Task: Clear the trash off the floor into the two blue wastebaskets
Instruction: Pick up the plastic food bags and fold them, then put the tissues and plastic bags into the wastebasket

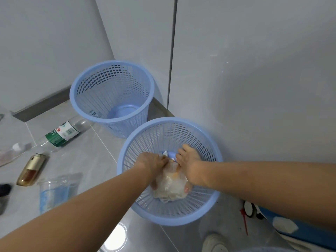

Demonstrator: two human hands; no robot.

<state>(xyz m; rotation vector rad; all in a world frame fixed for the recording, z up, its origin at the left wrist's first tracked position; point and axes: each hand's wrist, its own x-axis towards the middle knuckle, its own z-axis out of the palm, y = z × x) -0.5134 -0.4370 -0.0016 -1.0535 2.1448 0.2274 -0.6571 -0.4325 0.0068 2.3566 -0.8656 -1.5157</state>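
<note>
Floor: litter is seen at the left, well apart from the hands; 4 pieces can be counted, and all are still to be cleared.
Clear bottle: lies at the far left edge, blurred; it could be missed, being nearly the floor's colour.
Gold bottle: lies on its side near the cup; a roll is likely if it is nudged.
Green-label bottle: lies on its side, its end near the far basket; it could be kicked away as it is round.
Cup: a clear plastic cup lies flat; it may be crushed underfoot if it is not noticed.
Far basket: stands upright in the corner and looks empty; it is light and could be tipped by a hard throw.
Left hand: is closed on the left side of the wad, inside the near basket.
Wad: crumpled pale plastic wrap is held between both hands, low in the near basket; it may spring back up once released.
Near basket: stands upright by the wall; it could be tilted if it is pressed off-centre.
Right hand: is closed on the wad's right side, thumb under it.
</note>
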